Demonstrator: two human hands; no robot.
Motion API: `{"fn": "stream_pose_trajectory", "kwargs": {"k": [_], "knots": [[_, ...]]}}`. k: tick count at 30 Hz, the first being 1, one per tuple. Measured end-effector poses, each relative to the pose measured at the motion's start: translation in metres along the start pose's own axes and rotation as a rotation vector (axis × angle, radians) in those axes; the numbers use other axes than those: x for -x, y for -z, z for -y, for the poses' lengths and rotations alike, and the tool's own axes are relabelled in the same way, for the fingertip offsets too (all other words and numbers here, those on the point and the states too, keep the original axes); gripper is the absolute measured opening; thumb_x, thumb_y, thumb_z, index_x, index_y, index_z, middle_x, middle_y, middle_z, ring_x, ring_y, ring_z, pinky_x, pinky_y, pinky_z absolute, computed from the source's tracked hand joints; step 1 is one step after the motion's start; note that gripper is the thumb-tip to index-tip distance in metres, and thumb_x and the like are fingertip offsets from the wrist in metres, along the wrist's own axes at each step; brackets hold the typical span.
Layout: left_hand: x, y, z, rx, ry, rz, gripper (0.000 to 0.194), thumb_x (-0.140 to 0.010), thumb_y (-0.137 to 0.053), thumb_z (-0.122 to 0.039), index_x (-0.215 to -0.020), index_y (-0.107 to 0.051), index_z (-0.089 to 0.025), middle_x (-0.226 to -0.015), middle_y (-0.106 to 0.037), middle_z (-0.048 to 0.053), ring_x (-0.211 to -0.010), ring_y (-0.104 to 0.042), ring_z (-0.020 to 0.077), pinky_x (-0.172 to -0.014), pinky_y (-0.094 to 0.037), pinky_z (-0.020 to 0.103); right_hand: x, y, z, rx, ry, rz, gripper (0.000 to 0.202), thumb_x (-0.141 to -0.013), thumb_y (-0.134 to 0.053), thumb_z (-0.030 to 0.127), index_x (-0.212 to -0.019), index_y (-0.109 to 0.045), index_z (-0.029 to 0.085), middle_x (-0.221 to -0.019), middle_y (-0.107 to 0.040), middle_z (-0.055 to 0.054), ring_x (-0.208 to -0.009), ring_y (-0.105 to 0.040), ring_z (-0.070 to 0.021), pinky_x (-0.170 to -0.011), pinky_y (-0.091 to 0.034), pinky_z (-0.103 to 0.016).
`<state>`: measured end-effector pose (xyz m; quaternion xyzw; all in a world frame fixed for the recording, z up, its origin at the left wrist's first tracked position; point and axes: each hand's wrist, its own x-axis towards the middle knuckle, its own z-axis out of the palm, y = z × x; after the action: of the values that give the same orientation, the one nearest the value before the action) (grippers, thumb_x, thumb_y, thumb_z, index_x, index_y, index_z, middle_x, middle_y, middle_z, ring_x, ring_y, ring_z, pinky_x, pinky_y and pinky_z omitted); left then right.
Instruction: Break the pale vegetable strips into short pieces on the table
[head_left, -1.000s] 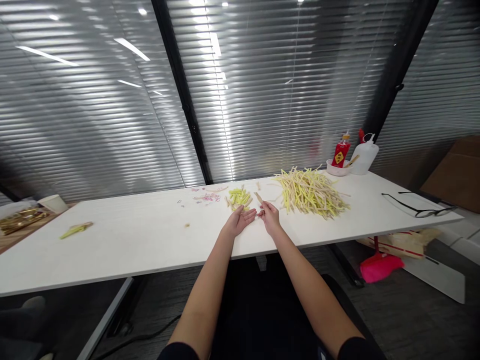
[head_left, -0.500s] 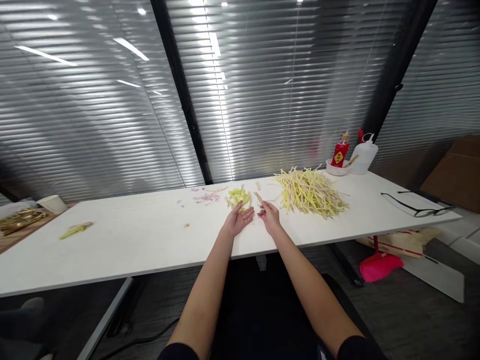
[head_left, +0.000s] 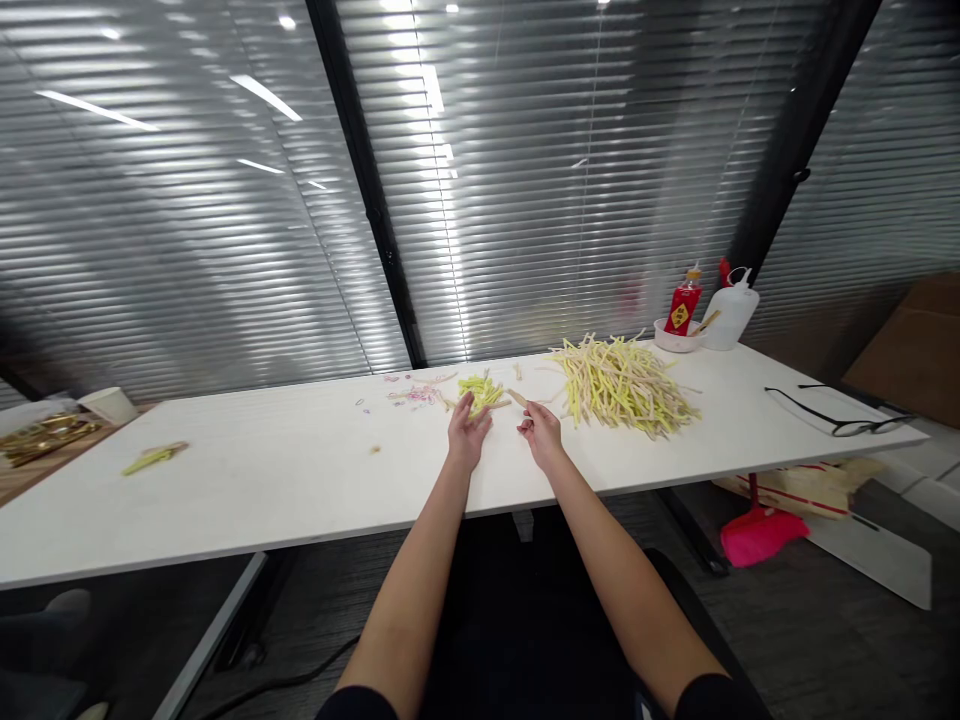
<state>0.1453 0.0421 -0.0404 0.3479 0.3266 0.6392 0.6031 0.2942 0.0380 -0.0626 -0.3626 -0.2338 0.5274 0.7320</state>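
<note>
In the head view, the left hand (head_left: pixel 466 438) is open, with its thumb and fingers spread apart and a bit curved. It is right by the near side of a small pile of short yellow and tan sticks (head_left: pixel 480 389). I cannot tell if its fingers touch those sticks, because they cover part of the pile. The right hand (head_left: pixel 543 432) is closed in a pinch. Its thumb and pointing finger hold a flat tan piece (head_left: pixel 517 398), which sticks out toward the small pile. The other fingers of that hand are curled in. The two hands are apart, with a gap between them.

The small pile lies on the white tabletop (head_left: pixel 285 480). A much bigger pile of long yellow and tan sticks (head_left: pixel 626 385) lies to the right of the right hand. Little pink and purple loops (head_left: pixel 421 395) are scattered to the left of the small pile. Far off to the left, a small yellow and tan bundle (head_left: pixel 154 458) lies by itself. Black glasses (head_left: pixel 855 430) rest near the right end.
</note>
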Motion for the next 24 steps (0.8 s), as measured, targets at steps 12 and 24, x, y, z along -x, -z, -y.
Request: {"fn": "stream_pose_trajectory", "kwargs": {"k": [12, 24], "knots": [[-0.006, -0.006, 0.006, -1.248, -0.299, -0.36, 0.057, -0.072, -0.059, -0.023, -0.128, -0.048, -0.018, -0.149, -0.025, 0.02, -0.139, -0.017, 0.0388, -0.11, -0.011, 0.055, 0.006, 0.001, -0.007, 0.273, 0.02, 0.17, 0.032, -0.066, -0.071, 0.046, -0.08, -0.067, 0.018, -0.053, -0.05, 0.006, -0.042, -0.044, -0.0063, -0.047, -0.045, -0.022], [-0.035, 0.025, -0.02, -1.435, -0.197, -0.208, 0.05, -0.079, -0.047, -0.063, -0.106, -0.061, -0.023, -0.13, -0.049, 0.02, -0.133, -0.025, 0.0428, -0.101, 0.0, 0.068, 0.006, 0.002, -0.009, 0.393, 0.091, 0.23, 0.03, -0.069, -0.067, 0.043, -0.084, -0.07, 0.018, -0.06, -0.054, 0.004, -0.048, -0.048, -0.0073, -0.053, -0.046, -0.022]]}}
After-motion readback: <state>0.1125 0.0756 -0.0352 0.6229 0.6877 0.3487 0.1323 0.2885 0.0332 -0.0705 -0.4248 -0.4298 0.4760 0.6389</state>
